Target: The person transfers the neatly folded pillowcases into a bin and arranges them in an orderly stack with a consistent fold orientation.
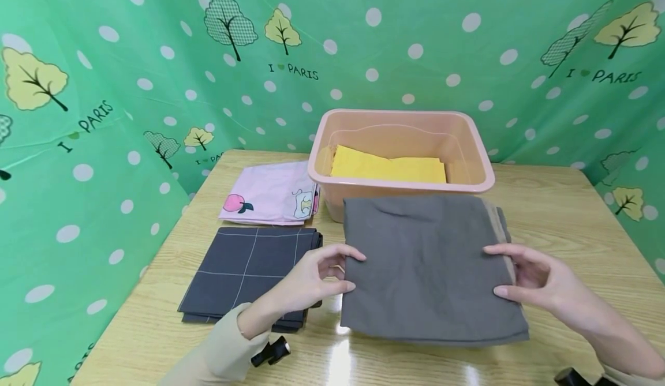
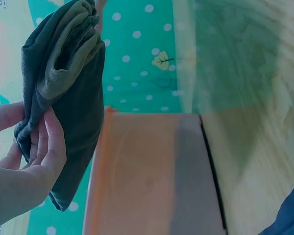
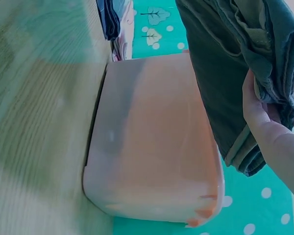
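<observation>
Both hands hold up a folded dark grey cloth [image 1: 426, 270] in front of a pink plastic bin [image 1: 405, 187]. My left hand [image 1: 312, 276] pinches its left edge between thumb and fingers, and my right hand [image 1: 545, 285] grips the right edge the same way. In the left wrist view the cloth [image 2: 73, 103] shows thick folded layers bunched at the side. The right wrist view has the cloth [image 3: 220, 88] raised beside the bin's wall [image 3: 157, 137]. Inside the bin lies a folded yellow cloth [image 1: 389, 168]. The cloth in my hands hides part of the bin's front.
Left of the bin lies a folded pink cloth [image 1: 270, 193] with a peach print. Nearer to me is a folded navy checked cloth [image 1: 249, 265], beside my left forearm. All stand on a wooden table [image 1: 561, 218], with a green dotted curtain [image 1: 363, 40] behind.
</observation>
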Action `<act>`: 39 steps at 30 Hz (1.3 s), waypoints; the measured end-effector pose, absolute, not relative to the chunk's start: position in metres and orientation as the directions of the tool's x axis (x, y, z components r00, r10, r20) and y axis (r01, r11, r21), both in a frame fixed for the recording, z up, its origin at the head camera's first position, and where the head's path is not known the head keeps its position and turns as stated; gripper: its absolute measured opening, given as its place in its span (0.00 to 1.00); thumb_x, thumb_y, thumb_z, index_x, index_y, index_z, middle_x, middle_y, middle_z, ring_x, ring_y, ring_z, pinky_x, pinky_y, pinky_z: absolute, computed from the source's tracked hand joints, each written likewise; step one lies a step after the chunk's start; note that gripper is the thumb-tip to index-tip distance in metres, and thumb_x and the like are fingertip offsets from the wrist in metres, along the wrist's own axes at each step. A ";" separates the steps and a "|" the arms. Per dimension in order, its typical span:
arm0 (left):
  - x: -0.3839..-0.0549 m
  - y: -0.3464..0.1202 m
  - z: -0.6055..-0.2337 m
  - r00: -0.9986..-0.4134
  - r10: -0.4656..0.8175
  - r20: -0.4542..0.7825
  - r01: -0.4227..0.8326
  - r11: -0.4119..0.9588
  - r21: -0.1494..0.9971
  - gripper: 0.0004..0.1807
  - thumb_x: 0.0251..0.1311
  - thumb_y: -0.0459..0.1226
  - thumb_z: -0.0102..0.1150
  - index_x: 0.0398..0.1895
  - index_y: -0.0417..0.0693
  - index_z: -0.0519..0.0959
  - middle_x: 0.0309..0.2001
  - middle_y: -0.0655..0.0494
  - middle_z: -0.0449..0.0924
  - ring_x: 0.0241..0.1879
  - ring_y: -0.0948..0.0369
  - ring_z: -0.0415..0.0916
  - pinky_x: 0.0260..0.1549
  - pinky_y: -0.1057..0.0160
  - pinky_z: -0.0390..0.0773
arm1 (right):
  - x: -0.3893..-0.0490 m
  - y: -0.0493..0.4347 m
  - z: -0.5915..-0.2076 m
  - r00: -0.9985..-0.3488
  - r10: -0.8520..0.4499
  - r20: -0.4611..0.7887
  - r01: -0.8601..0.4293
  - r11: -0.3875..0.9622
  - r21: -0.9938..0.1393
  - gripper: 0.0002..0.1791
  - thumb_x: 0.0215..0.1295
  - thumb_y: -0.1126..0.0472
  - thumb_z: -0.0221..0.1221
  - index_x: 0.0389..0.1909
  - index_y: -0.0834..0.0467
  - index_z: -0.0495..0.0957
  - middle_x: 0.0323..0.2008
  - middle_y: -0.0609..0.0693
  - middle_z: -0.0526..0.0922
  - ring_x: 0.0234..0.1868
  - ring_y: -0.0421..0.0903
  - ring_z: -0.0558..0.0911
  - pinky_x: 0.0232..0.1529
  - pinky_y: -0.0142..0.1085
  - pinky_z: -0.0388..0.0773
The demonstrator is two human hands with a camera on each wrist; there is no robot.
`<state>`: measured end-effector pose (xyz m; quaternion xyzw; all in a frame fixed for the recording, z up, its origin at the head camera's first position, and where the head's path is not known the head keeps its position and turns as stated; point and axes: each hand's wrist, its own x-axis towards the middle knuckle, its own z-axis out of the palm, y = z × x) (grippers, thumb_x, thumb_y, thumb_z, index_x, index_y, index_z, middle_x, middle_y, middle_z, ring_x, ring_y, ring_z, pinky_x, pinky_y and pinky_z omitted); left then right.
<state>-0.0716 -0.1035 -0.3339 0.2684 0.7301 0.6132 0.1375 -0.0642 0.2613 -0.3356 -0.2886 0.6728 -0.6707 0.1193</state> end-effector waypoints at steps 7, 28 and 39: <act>-0.082 -0.108 -0.328 -0.830 0.535 0.158 0.261 0.122 0.957 0.20 0.49 0.26 0.58 0.48 0.40 0.73 0.47 0.49 0.71 0.34 0.62 0.67 0.35 0.67 0.74 | -0.066 0.256 -0.324 -0.877 -0.453 0.161 -0.221 0.083 -0.972 0.33 0.51 0.83 0.52 0.60 0.64 0.62 0.51 0.45 0.69 0.43 0.37 0.75 0.32 0.31 0.75; -0.129 -0.112 -0.316 -0.863 0.471 0.184 0.307 0.198 0.931 0.23 0.51 0.26 0.56 0.53 0.45 0.71 0.35 0.51 0.69 0.32 0.57 0.67 0.31 0.65 0.72 | -0.107 0.240 -0.305 -0.901 -0.403 0.161 -0.231 0.131 -0.964 0.34 0.54 0.77 0.54 0.62 0.57 0.61 0.48 0.45 0.72 0.43 0.37 0.77 0.34 0.30 0.76; -0.154 -0.110 -0.310 -0.875 0.447 0.186 0.317 0.237 0.919 0.24 0.51 0.25 0.55 0.54 0.43 0.70 0.43 0.50 0.69 0.36 0.58 0.68 0.34 0.64 0.73 | -0.127 0.238 -0.299 -0.916 -0.375 0.140 -0.196 0.115 -0.974 0.33 0.55 0.74 0.55 0.63 0.54 0.61 0.53 0.47 0.66 0.45 0.35 0.76 0.35 0.29 0.76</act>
